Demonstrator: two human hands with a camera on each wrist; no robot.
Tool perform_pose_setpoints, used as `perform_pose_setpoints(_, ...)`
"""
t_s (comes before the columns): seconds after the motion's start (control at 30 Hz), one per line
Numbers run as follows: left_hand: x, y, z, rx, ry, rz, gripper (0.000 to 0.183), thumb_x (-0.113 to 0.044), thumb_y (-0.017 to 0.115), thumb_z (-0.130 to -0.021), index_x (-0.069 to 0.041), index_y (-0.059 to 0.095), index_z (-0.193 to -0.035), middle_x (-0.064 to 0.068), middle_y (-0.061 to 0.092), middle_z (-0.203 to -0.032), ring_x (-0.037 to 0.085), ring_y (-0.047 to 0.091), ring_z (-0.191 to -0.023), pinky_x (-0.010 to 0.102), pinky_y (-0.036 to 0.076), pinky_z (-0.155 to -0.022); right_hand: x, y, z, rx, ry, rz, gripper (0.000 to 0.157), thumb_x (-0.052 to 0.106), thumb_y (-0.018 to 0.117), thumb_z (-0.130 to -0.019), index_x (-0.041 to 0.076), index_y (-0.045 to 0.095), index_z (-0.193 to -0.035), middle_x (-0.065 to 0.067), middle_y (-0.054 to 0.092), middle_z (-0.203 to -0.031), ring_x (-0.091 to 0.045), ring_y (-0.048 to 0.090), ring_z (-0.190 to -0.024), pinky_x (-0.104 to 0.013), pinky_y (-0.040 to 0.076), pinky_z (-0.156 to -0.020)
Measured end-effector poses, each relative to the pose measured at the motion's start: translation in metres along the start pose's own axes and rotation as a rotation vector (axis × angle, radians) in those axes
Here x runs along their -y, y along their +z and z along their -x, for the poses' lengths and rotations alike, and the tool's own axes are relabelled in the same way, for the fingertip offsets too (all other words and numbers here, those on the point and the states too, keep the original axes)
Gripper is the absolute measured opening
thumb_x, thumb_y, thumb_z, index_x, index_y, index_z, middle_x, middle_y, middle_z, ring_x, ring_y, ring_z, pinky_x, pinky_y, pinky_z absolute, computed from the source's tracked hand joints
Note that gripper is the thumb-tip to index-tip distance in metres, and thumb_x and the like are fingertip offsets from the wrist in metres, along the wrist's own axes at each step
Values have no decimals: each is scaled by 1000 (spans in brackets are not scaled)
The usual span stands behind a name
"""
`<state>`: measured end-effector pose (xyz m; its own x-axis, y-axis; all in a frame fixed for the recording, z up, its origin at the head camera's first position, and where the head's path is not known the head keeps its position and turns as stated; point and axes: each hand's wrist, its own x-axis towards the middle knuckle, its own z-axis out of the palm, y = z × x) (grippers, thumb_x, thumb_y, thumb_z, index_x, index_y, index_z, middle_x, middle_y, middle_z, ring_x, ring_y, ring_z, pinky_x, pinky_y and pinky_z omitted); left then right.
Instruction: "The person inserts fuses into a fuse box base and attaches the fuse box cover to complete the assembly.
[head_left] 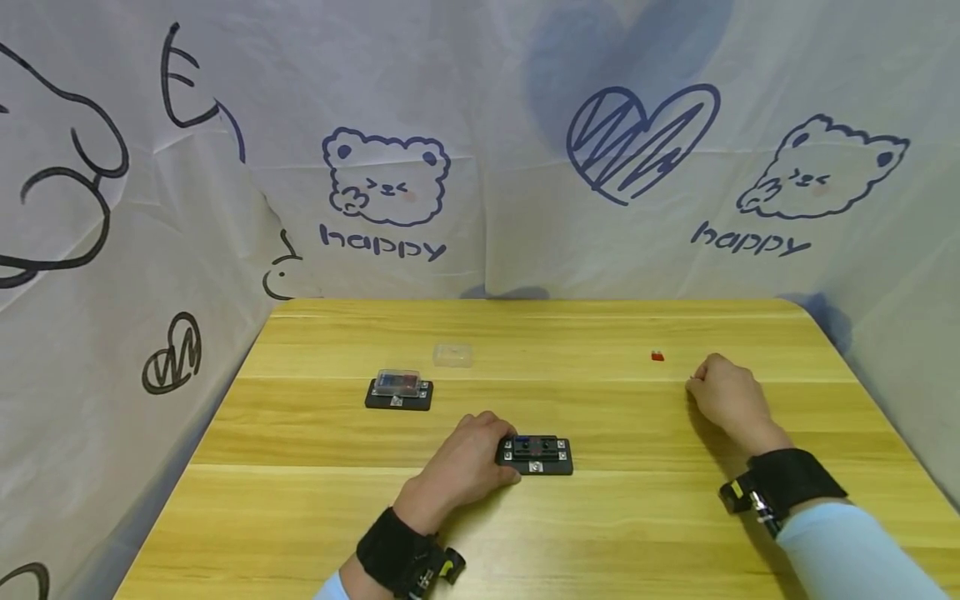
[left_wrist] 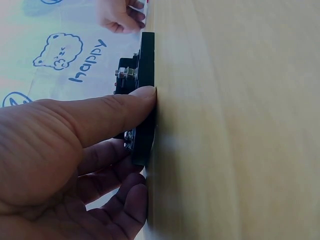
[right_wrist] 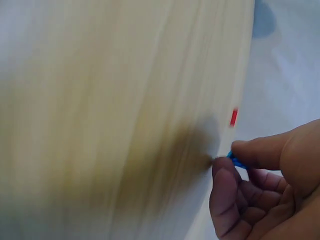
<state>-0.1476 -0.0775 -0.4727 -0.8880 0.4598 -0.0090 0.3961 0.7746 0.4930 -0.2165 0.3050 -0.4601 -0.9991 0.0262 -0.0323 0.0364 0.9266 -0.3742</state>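
My left hand [head_left: 468, 461] grips the left end of a black fuse block [head_left: 551, 467] on the table. In the left wrist view its thumb [left_wrist: 117, 112] presses the near edge of the base, with the fingers behind. The block has no cover on, and metal screw terminals show along it. At the right, my right hand [head_left: 731, 400] pinches a small blue blade fuse [right_wrist: 237, 160] between thumb and forefinger, just above the table. A red blade fuse [head_left: 657, 356] lies on the table beyond that hand, to its left.
A second fuse block [head_left: 399, 402] with a clear cover on it stands at the left. Behind it lies a loose clear cover [head_left: 452, 356]. The wooden table [head_left: 600, 533] ends at the back against a white cloth [head_left: 517, 208] with drawings.
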Motion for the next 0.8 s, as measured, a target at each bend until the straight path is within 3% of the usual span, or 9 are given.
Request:
perform_pose_setpoints(0.17, 0, 0, -1, 5, -6, 3, 54, -33, 82, -73, -12, 63, -119, 2, 61, -112, 18, 50, -95, 33, 47, -84, 25, 9, 5, -18, -52, -40, 20, 21, 51, -97, 0, 51, -99, -14, 57, -80, -25, 49, -63, -36, 38, -57)
perform_pose_setpoints(0.37, 0, 0, -1, 3, -4, 2, 54, -33, 82, -73, -12, 63, -119, 2, 61, -112, 19, 50, -95, 33, 47, -84, 58, 27, 16, -57, -187, -92, 16, 21, 59, -96, 5, 58, -100, -9, 64, -78, -19, 52, -59, -33, 41, -54)
perform_pose_setpoints(0.6, 1, 1, -1, -2, 2, 3, 54, -33, 82, -72, -12, 63, -118, 2, 61, -111, 18, 50, -94, 33, 47, -83, 98, 37, 30, -35, -333, -106, 20, 12, 60, -95, 4, 67, -112, -9, 72, -93, -18, 62, -75, -38, 51, -66)
perform_pose_setpoints(0.8, 1, 0, -1, 2, 3, 7, 54, -33, 82, -72, -12, 63, -118, 2, 61, -111, 18, 50, -94, 33, 47, -83, 131, 39, 43, -17, -403, -151, 8, 17, 64, -93, 12, 69, -97, 1, 69, -82, -10, 55, -65, -31, 49, -58)
